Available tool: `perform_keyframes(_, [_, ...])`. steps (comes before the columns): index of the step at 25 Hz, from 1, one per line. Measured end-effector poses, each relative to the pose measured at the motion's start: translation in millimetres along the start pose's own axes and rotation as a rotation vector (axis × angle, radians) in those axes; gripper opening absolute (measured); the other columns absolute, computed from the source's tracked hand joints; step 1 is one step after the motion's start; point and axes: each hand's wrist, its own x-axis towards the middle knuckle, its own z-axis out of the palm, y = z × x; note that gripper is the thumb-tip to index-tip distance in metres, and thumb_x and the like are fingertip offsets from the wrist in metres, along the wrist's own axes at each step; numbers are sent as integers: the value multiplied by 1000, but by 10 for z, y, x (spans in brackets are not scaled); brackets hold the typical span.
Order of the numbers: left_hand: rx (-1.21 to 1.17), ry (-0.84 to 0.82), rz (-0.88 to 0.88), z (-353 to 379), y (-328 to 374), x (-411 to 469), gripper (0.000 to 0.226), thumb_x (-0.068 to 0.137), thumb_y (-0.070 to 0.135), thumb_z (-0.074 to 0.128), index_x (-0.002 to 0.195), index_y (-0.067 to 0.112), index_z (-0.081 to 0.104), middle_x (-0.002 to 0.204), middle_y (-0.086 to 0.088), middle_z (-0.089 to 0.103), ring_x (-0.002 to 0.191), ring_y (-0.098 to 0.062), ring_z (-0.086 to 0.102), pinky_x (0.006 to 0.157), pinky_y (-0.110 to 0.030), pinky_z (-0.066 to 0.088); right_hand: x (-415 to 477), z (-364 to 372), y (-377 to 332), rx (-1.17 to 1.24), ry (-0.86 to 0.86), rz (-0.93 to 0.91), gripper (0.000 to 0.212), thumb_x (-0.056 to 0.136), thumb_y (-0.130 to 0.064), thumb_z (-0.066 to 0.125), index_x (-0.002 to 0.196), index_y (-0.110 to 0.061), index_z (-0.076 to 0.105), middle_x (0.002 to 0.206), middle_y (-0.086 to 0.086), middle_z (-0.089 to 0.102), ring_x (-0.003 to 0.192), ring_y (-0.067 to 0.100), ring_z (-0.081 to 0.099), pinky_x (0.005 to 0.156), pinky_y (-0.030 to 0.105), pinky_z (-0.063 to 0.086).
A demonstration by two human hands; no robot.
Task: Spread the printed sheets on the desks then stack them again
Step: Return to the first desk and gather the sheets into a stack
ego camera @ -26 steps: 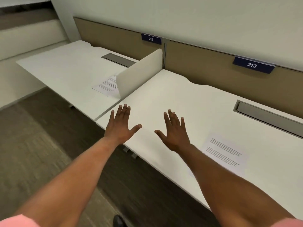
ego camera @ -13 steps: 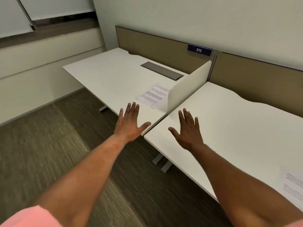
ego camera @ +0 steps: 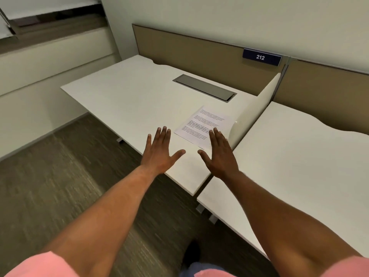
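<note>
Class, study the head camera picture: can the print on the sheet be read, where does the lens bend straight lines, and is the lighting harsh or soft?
Head view: the printed sheet shows lines of text too blurred to read, though the sign 212 is legible; the desk edges splay with wide-angle distortion; lighting is soft, with no hard shadows or glare.

Both bare arms are extended toward twelve o'clock, palms turned down. The left hand (ego camera: 159, 154) and right hand (ego camera: 220, 156) are held side by side, fingers spread, nothing gripped, thumbs angled inward.
</note>
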Motion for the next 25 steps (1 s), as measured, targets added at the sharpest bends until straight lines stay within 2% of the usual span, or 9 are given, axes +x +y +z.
perform_keyframes(8, [-73, -67, 64, 172, -426, 1244, 101, 90, 81, 18, 162, 13, -2, 172, -3, -6, 157, -17, -13, 127, -48, -7, 896, 497, 18, 127, 23, 204, 81, 101, -54, 47, 162, -14, 14, 170, 5, 10, 157, 20, 10, 127, 36, 16])
perform_keyframes(10, [-66, -89, 104, 225, -441, 1506, 99, 93, 77, 24, 163, 12, 1, 172, -4, -2, 158, -18, -7, 127, -48, -4, 1036, 574, 63, 160, 35, 283, 79, 101, -54, 46, 162, -16, 14, 171, 1, 9, 156, 18, 14, 124, 37, 24])
perform_keyframes(14, [-63, -133, 156, 453, -552, 2086, 88, 97, 57, 45, 162, 10, 10, 171, -10, 12, 157, -25, 12, 126, -50, 5, 1320, 807, 184, 152, -14, 458, 77, 101, -55, 44, 161, -19, 13, 171, 1, 9, 150, 24, 33, 111, 42, 41])
perform_keyframes(19, [-20, -261, 260, 680, -627, 2791, 80, 95, 51, 51, 158, 11, 22, 157, -12, 38, 140, -32, 41, 117, -47, 27, 1652, 1012, 254, 168, -41, 667, 76, 101, -50, 47, 161, -18, 12, 169, 4, 16, 150, 24, 32, 111, 43, 40])
perform_keyframes(22, [-19, -325, 323, 777, -653, 3225, 69, 94, 50, 53, 148, 11, 35, 144, -13, 48, 131, -33, 48, 105, -44, 36, 1931, 1111, 237, 184, 9, 772, 75, 102, -46, 50, 160, -14, 17, 168, 6, 20, 150, 25, 33, 112, 43, 38])
perform_keyframes(25, [-107, -371, 324, 867, -596, 3429, 63, 93, 48, 56, 142, 10, 43, 138, -13, 50, 129, -34, 48, 100, -44, 40, 2061, 1189, 262, 176, 63, 859, 75, 101, -44, 54, 159, -13, 19, 166, 8, 24, 148, 27, 34, 113, 43, 36])
